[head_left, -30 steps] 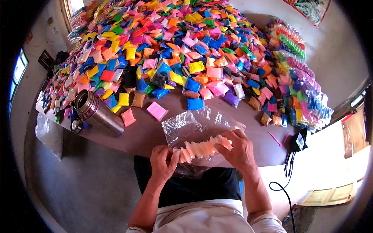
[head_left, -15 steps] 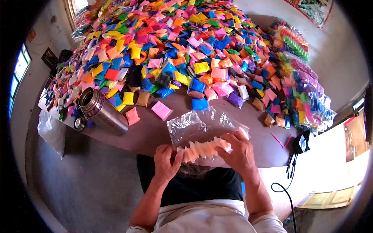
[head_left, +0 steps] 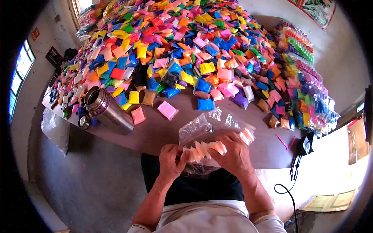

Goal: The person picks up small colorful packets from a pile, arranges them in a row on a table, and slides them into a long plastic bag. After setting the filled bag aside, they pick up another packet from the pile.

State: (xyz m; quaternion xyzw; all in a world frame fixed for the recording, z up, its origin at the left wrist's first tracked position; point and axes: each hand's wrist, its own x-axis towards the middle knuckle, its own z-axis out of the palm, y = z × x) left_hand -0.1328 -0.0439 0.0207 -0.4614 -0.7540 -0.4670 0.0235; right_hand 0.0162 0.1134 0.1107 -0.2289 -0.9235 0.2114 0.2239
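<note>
A row of pale orange packets point(head_left: 204, 150) stands pressed together on edge at the table's front edge. At its left end, my left hand point(head_left: 171, 160) is closed on the packets, thumb on the near side. My right hand point(head_left: 235, 155) curls over the right part of the row, fingers bent around it. A few more pale orange packets point(head_left: 246, 136) show beyond my right knuckles, against the plastic. Under and behind the row spreads a clear plastic bag point(head_left: 198, 126), crumpled. My fingers hide part of the row.
A big heap of colourful packets point(head_left: 171, 50) covers the table's back. A steel flask point(head_left: 108, 110) leans at the left, beside its lid point(head_left: 84, 121). Bagged packet rows point(head_left: 311, 93) are stacked at the right, above a black device with a cable point(head_left: 305, 145). Loose pink packet point(head_left: 168, 110) lies ahead.
My right hand has shifted left along the row, so less of it shows between my hands. Packets now show beyond my right hand. The whole view has shifted slightly.
</note>
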